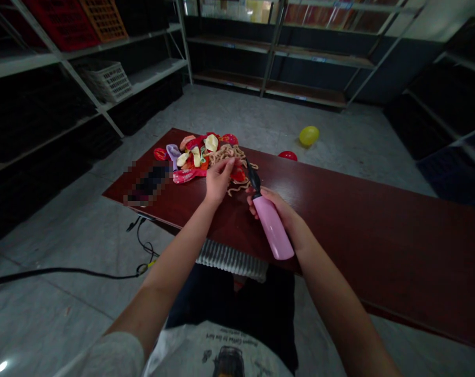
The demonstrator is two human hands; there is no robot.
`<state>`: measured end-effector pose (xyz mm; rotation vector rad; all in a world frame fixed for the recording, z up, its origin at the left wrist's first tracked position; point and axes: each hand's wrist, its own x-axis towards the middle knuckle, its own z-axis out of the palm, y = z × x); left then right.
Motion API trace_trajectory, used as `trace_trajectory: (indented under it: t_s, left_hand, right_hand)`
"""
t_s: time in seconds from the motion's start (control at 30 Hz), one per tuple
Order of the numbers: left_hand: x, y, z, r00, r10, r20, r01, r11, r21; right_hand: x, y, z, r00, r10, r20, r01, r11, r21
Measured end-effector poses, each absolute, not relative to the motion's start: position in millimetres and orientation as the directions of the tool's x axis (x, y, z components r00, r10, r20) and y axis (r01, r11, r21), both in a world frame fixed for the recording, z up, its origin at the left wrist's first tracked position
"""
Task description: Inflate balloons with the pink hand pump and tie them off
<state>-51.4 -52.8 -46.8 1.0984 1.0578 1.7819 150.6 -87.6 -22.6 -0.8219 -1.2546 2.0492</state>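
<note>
My right hand is wrapped round a pink balloon pump near its black nozzle end, which points away from me. The pump is tilted over the dark red table. To its left, my left hand has thumb and forefinger pinched together close to the nozzle tip; what they hold, if anything, I cannot make out. Beneath and beyond the fingers lie a tangled beige cord and a red balloon. A heap of uninflated balloons in red, yellow, lilac and orange spreads farther left.
A blurred-out dark object lies at the table's left end. On the floor beyond are an inflated yellow balloon and a red balloon. Metal shelves with crates stand around. A black cable runs along the floor at left.
</note>
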Motion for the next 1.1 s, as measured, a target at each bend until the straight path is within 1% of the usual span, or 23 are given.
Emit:
trace_trajectory:
  t_s: [0.13, 0.27, 0.43, 0.63, 0.83, 1.1]
  left_hand:
    - [-58, -53, -42, -0.313, 0.941, 0.125, -0.402, -0.25, 0.881]
    - [-63, -51, -41, -0.285, 0.956, 0.069, -0.435, -0.193, 0.879]
    - [-61, -53, -41, -0.207, 0.978, 0.041, -0.477, -0.137, 0.868]
    - [-56, -59, -40, -0.111, 0.994, 0.019, -0.537, -0.076, 0.84]
    - [-55, -59, -37, -0.227, 0.974, -0.002, -0.517, -0.119, 0.848]
    - [-49, -63, -40, -0.095, 0.995, 0.037, -0.526, -0.082, 0.847]
  right_hand:
    - [149, -91, -22, -0.692, 0.692, -0.206, -0.133, -0.404, -0.905]
    - [150, -92, -25, -0.751, 0.63, -0.197, -0.107, -0.411, -0.905]
    - [150, -94, -27, -0.781, 0.595, -0.189, -0.099, -0.417, -0.903]
    - [150, -96, -23, -0.771, 0.614, -0.17, -0.129, -0.413, -0.902]
    - [149, -97, -22, -0.769, 0.609, -0.194, -0.109, -0.424, -0.899]
    - [150, -96, -23, -0.743, 0.646, -0.177, -0.154, -0.421, -0.894]
